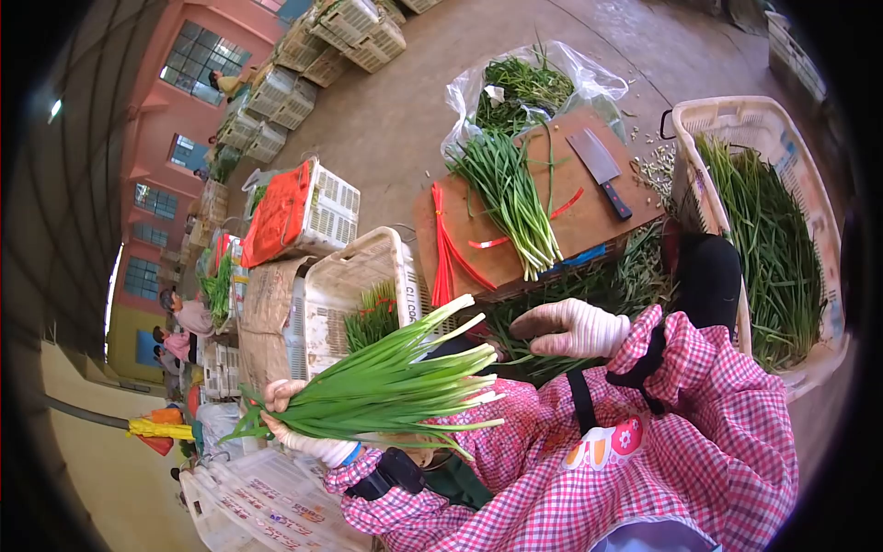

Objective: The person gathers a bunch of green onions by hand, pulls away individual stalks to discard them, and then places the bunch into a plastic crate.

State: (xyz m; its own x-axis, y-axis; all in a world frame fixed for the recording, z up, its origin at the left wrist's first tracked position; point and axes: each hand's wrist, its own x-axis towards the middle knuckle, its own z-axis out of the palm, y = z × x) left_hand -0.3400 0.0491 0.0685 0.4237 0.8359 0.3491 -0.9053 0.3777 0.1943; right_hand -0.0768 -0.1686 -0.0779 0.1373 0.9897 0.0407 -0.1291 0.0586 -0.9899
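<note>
My left hand (287,409), in a pale glove, is closed around a bunch of garlic chives (377,377) near its leafy end. The white stem ends fan out to the right. My right hand (570,328), also gloved, is held out with fingers stretched and nothing in it, below the cutting board (460,232). On the board lie another bunch of garlic chives (510,198), a cleaver (602,173) with a dark handle, and red ties (443,244) at the left edge. One red strip (487,243) lies partly under that bunch.
A crate of long chives (768,248) stands at the right. Left of the board, another crate (345,267) holds some chives. A clear plastic bag (593,78) with green trimmings sits behind the board. Loose leaves lie below it. Stacked crates (276,97) and people are farther left.
</note>
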